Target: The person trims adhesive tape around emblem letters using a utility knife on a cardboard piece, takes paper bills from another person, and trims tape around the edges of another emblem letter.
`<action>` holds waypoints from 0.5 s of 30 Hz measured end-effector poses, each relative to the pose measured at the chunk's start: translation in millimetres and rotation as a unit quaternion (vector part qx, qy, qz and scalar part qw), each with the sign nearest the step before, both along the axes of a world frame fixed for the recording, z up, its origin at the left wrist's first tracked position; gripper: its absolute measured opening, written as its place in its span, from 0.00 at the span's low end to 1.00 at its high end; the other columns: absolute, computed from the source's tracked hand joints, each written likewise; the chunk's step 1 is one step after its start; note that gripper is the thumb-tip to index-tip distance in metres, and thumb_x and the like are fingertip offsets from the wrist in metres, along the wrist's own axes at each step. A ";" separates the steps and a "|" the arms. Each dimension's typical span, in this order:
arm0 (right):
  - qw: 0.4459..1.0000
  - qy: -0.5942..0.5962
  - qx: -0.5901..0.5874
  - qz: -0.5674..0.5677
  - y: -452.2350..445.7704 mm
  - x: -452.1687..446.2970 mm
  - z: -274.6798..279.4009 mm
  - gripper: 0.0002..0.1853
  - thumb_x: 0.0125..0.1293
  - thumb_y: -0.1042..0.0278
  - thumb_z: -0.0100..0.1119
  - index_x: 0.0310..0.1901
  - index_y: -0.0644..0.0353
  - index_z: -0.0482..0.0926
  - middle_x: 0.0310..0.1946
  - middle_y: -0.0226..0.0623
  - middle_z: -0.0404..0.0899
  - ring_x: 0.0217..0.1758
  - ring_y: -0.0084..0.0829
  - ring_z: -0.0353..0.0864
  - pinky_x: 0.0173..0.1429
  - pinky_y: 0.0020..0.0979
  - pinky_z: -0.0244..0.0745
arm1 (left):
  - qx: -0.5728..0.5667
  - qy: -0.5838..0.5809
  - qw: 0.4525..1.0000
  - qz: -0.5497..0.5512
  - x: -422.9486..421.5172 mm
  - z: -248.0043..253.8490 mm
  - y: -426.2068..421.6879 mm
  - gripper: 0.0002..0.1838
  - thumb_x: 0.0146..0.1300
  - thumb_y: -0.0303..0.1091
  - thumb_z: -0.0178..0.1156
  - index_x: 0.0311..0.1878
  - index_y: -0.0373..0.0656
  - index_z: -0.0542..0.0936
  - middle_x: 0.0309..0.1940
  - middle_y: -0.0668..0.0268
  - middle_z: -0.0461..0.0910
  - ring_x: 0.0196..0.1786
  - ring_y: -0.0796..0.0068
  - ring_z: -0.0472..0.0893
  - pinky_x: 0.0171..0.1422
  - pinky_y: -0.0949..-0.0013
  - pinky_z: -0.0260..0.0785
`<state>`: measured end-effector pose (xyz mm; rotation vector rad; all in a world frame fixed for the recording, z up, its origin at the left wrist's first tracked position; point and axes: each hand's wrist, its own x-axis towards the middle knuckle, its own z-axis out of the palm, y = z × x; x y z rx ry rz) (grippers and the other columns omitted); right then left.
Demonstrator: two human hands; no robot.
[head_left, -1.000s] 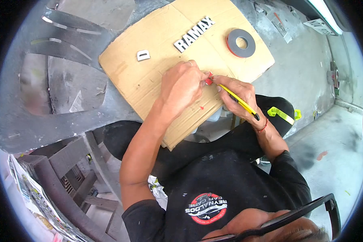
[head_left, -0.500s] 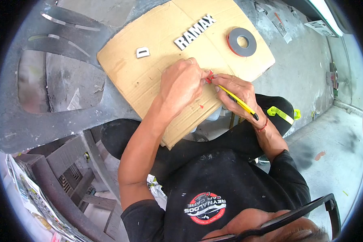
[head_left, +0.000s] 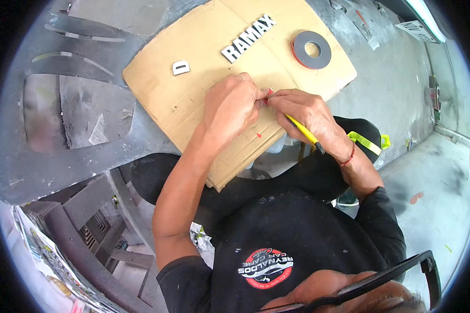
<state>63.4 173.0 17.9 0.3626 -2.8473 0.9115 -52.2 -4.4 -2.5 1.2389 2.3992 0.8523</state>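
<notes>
While the left hand pinches a small red piece over the cardboard, in from its near edge, the right hand meets it there, fingers clasped round a slim yellow tool! RAMAX letters sit toward the far edge, the tape roll by the right edge, the D letter toward the left corner.

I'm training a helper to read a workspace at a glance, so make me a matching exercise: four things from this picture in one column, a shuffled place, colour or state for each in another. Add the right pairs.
Things:
1. RAMAX lettering
2. tape roll
3. yellow tool
4. letter D

Descriptions:
a. held in the right hand
b. lying apart, left of the lettering in the picture
c. grey, with a red edge
d. white-faced, in a slanting row

Pairs: 1-d; 2-c; 3-a; 4-b
</notes>
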 end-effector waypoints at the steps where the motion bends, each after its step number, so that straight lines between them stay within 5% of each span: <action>1: 1.000 0.003 0.001 -0.003 -0.7 1.0 -1.0 0.13 0.56 0.78 0.68 0.45 0.66 0.84 0.44 0.48 0.88 0.50 0.47 0.89 0.52 0.40 0.86 | -0.003 -0.010 1.000 0.004 0.4 0.8 -0.3 0.08 0.68 0.36 0.67 0.46 0.51 0.92 0.38 0.60 0.85 0.42 0.55 0.85 0.47 0.59 0.76; 9: 0.992 -0.002 -0.123 -0.012 11.4 6.7 -2.5 0.14 0.59 0.78 0.64 0.47 0.66 0.86 0.41 0.49 0.89 0.42 0.48 0.90 0.48 0.39 0.86 | -0.009 -0.007 1.000 -0.006 1.3 6.2 -0.3 0.07 0.68 0.33 0.66 0.45 0.51 0.92 0.37 0.60 0.85 0.40 0.55 0.84 0.46 0.59 0.76; 12: 0.938 -0.159 -0.251 -0.178 6.9 17.1 -1.8 0.15 0.62 0.75 0.62 0.50 0.65 0.87 0.34 0.47 0.87 0.33 0.43 0.88 0.41 0.36 0.83 | 0.009 0.003 1.000 -0.005 2.8 2.2 -0.9 0.07 0.69 0.33 0.66 0.44 0.51 0.92 0.36 0.60 0.85 0.40 0.55 0.84 0.45 0.58 0.76; 15: 0.985 -0.039 -0.142 -0.092 9.6 15.7 -12.7 0.15 0.62 0.76 0.62 0.50 0.65 0.87 0.34 0.47 0.87 0.34 0.43 0.88 0.41 0.36 0.83 | 0.017 0.019 1.000 -0.009 2.9 2.8 -0.4 0.07 0.67 0.32 0.66 0.42 0.50 0.93 0.36 0.59 0.84 0.42 0.54 0.85 0.45 0.56 0.77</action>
